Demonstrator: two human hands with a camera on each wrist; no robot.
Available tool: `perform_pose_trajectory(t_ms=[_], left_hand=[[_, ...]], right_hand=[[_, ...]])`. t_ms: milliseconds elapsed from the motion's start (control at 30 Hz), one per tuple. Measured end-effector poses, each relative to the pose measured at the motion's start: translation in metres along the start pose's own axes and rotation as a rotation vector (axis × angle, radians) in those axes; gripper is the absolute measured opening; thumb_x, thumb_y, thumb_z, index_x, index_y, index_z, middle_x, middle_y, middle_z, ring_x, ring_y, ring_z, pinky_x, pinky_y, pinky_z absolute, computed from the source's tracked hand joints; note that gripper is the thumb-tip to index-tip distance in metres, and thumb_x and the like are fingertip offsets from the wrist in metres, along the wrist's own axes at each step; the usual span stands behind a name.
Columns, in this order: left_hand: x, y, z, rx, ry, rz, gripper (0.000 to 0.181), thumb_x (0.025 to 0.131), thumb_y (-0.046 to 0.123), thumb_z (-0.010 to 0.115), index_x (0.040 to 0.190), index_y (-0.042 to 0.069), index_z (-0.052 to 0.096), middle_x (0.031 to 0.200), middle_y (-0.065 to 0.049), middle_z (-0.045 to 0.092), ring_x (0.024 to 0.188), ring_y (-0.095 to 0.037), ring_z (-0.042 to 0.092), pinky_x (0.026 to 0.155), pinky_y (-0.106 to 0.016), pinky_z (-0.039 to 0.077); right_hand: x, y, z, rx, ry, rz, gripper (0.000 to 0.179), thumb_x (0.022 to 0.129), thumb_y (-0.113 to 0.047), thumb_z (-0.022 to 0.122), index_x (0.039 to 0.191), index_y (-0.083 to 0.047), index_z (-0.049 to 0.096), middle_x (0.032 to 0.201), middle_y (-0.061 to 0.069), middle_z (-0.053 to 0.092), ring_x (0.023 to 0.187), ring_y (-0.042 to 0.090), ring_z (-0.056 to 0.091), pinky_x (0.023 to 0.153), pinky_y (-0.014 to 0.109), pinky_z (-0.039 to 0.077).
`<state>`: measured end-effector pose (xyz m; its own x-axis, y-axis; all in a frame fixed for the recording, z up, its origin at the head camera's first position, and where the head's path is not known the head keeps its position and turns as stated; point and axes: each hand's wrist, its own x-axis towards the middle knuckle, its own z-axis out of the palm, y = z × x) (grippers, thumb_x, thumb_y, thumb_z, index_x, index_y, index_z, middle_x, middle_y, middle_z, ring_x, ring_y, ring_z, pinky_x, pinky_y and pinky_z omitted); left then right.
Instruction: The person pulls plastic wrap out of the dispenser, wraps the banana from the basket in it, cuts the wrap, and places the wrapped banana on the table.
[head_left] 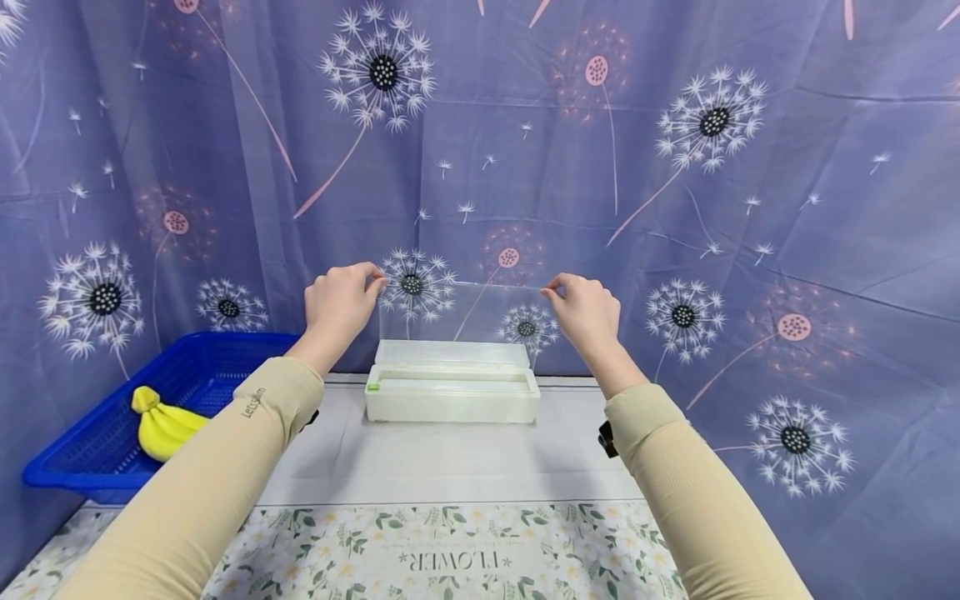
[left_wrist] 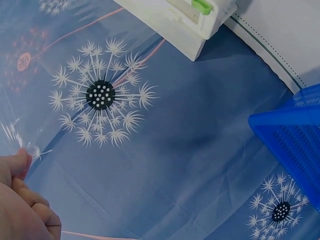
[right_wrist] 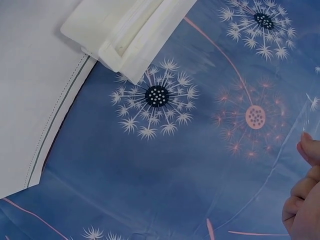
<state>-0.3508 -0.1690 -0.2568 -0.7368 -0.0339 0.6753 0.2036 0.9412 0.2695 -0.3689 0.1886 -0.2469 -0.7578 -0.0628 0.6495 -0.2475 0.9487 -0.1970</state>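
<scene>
Both hands, left hand [head_left: 339, 302] and right hand [head_left: 587, 310], pinch film [head_left: 459, 310] above dispenser [head_left: 452, 392]; basket [head_left: 112, 442] left.

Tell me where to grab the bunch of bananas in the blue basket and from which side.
Take the bananas by the stem end, the knobby tip at the upper left of the bunch, coming from above. The blue basket walls close off the sides while its top is open, and the fruits join at that narrow tip, so one grip lifts all.

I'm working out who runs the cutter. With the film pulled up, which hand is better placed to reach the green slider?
Probably left: the green slider sits at the dispenser's left end, below the left hand; the right hand pinches the cling film over the far end.
</scene>
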Motion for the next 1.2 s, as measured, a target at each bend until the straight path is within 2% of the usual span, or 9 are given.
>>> perform_pose_trajectory(t_ms=[400,800,933,1100,1200], left_hand=[[0.001,0.0,-0.002,-0.003,0.011,-0.005,0.023,0.097,0.041,0.06,0.109,0.027,0.072,0.068,0.0,0.062,0.046,-0.024,0.047,0.044,-0.039,0.036],[0.004,0.002,-0.006,0.009,0.006,0.007,0.022,0.098,0.041,0.059,0.109,0.027,0.072,0.061,0.0,0.057,0.044,-0.023,0.046,0.042,-0.038,0.034],[0.004,0.002,-0.007,0.009,0.01,0.013,0.023,0.099,0.042,0.057,0.109,0.026,0.072,0.06,0.0,0.056,0.044,-0.023,0.045,0.042,-0.037,0.034],[0.004,0.002,-0.008,0.006,0.013,0.015,0.024,0.098,0.042,0.057,0.109,0.026,0.072,0.061,0.0,0.057,0.044,-0.023,0.045,0.042,-0.038,0.034],[0.005,0.003,-0.009,0.001,0.016,0.013,0.024,0.098,0.043,0.057,0.109,0.026,0.072,0.061,0.0,0.057,0.044,-0.023,0.045,0.042,-0.038,0.034]], right_hand=[[0.003,-0.004,-0.002,-0.009,-0.002,0.004,0.024,0.095,-0.046,0.061,0.103,-0.028,0.073,0.057,-0.004,0.055,0.043,0.021,0.041,0.041,0.035,0.028],[0.005,-0.005,-0.005,-0.007,0.006,0.017,0.023,0.096,-0.046,0.06,0.103,-0.029,0.073,0.055,-0.002,0.054,0.043,0.021,0.038,0.041,0.035,0.028],[0.006,-0.005,-0.006,-0.004,0.011,0.015,0.024,0.096,-0.047,0.06,0.104,-0.029,0.073,0.059,-0.002,0.056,0.044,0.021,0.041,0.041,0.036,0.029],[0.006,-0.006,-0.009,0.019,0.007,0.024,0.025,0.095,-0.047,0.061,0.104,-0.028,0.073,0.071,-0.003,0.062,0.046,0.022,0.042,0.042,0.036,0.03],[0.006,-0.006,-0.01,0.037,0.006,0.037,0.024,0.094,-0.047,0.062,0.104,-0.028,0.074,0.072,-0.002,0.061,0.045,0.022,0.041,0.042,0.036,0.029]])
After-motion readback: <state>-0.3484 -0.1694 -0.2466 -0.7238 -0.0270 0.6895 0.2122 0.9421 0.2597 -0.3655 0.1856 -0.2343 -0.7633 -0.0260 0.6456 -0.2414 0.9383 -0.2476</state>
